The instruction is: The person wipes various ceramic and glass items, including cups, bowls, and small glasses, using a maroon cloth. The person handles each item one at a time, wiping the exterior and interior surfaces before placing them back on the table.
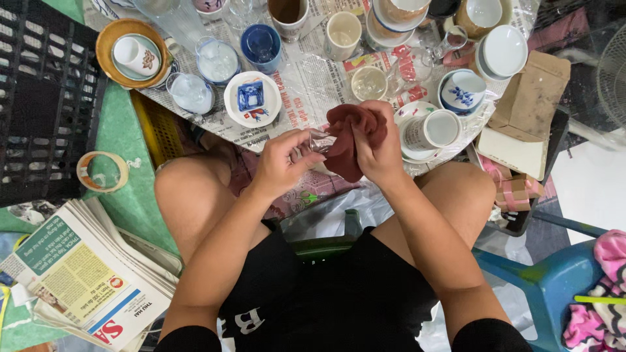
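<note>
Glass (317, 140), small and clear, gripped by left hand (282, 163) above the lap, just before the table (306, 91) edge. Steadied there, apparently, for wiping. Right hand (378, 146) clenched around reddish-brown cloth (349, 140), pressed against the glass mouth. Head view only. Cups and bowls crowded on newspaper beyond; white mug (430, 129) just beside the cloth. Newspaper stack (85, 280) at left on floor.

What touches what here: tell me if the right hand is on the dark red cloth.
Touching. The head view shows the right hand with its fingers closed around the dark red cloth, which is bunched against the small clear glass in the left hand.
</note>
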